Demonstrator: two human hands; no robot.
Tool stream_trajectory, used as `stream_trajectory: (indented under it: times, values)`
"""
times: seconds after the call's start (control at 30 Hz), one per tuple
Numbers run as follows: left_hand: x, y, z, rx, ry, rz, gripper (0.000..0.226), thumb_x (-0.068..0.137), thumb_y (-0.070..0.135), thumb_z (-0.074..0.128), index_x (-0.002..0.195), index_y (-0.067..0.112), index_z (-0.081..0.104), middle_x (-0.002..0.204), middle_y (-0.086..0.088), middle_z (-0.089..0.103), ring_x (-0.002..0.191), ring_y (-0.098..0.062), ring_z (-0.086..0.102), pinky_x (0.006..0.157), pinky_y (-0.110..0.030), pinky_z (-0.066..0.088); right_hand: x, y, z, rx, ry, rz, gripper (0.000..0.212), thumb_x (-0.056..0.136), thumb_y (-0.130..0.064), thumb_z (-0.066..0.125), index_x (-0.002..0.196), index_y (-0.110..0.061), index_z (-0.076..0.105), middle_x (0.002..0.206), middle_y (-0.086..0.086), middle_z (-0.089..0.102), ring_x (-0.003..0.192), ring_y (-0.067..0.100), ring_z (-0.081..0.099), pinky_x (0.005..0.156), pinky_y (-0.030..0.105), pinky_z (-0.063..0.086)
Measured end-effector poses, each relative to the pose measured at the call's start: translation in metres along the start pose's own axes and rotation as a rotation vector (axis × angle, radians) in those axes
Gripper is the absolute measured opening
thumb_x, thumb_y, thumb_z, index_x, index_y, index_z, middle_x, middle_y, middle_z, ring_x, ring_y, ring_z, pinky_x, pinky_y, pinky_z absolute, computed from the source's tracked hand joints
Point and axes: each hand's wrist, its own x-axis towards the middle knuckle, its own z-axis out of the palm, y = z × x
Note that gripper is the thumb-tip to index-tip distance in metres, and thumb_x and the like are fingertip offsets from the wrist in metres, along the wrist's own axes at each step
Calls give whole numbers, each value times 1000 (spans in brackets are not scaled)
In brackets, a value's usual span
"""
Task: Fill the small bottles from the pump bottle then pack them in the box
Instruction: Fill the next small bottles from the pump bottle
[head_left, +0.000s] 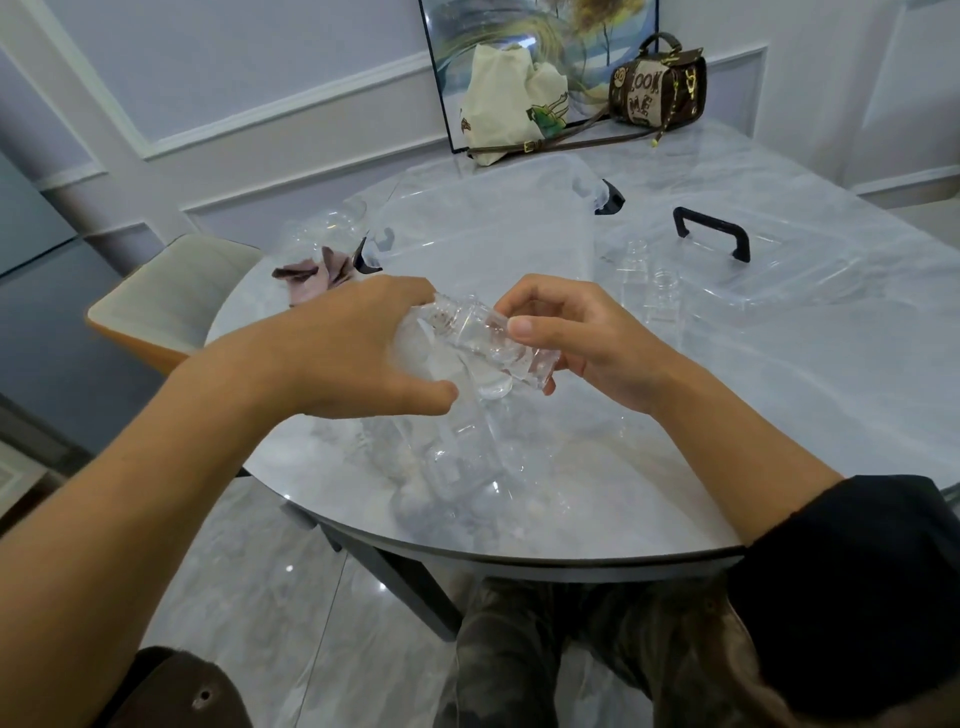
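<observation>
Clear small bottle (488, 338) tilts just above the pump bottle (452, 447), pinched by the right hand (587, 348); the left hand (358, 348) curls over the pump bottle's top.

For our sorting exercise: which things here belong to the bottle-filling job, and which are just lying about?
Job: small bottle in right hand, pump bottle under left hand, two standing bottles, clear box, lid.
Lying about: cloth, tote bag, handbag, picture, chair.

Pump bottle (457, 447) under left hand (353, 348); cloth (306, 283) behind it. Behind right hand (587, 343): two small bottles (666, 293), then lid (805, 270). Box (493, 223) beyond, between hands.
</observation>
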Motion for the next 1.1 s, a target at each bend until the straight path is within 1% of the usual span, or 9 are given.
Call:
stream_trajectory:
  times: [0.17,0.3,0.37,0.5,0.6,0.67,0.73,0.9,1.1]
  values:
    - [-1,0,-3,14,41,13,61,59,70,71,107,35,60,98,13,67,91,-8,63,82,-39,55,0,0,2,17,-18,-3,43,83,-38,74,107,-4,67,91,7,67,70,21,58,58,33,51]
    - [-2,2,-10,13,52,37,60,67,64,85,113,38,58,98,21,63,87,-2,61,69,-18,44,0,-1,3,29,-30,-8,41,83,-38,74,107,-6,67,90,8,66,70,19,60,58,34,51]
    - [-3,3,-12,6,59,44,67,67,63,87,120,37,58,98,25,59,83,2,58,66,-14,38,-1,-1,4,30,-33,-7,40,83,-38,73,107,-7,66,90,4,69,70,20,60,58,34,51]
    - [-5,5,-13,38,88,45,75,62,70,86,123,34,60,101,21,61,85,0,58,67,-18,43,-1,-1,5,34,-28,-3,43,82,-39,73,108,-6,66,93,5,69,72,20,60,58,35,51]
    - [-5,4,-13,48,96,28,83,56,76,84,123,35,61,104,14,67,86,-4,61,77,-35,56,-1,-1,4,32,-24,-2,45,82,-39,73,109,-5,65,93,6,68,72,19,60,59,34,51]
    - [-6,5,-15,35,95,15,85,51,79,83,123,38,62,104,16,68,86,-3,62,81,-40,57,-1,-1,4,33,-21,-1,43,82,-39,74,108,-5,66,94,8,66,73,18,61,59,34,50]
    - [-6,5,-16,45,87,9,84,50,81,82,119,39,62,102,17,68,84,-1,61,78,-35,56,-1,-1,4,30,-24,-3,43,82,-39,74,109,-5,66,96,10,66,73,17,61,59,35,50]
    - [-4,4,-18,59,74,20,84,49,80,83,120,39,63,100,17,68,82,1,61,70,-21,49,-1,-2,4,27,-34,0,44,82,-39,73,109,-5,65,90,0,70,73,14,64,58,34,51]
    - [-3,4,-18,51,73,44,80,54,77,83,122,40,63,98,20,65,84,0,60,71,-21,48,-1,-2,4,22,-30,2,44,82,-39,73,109,-6,65,91,1,70,74,15,63,59,34,51]
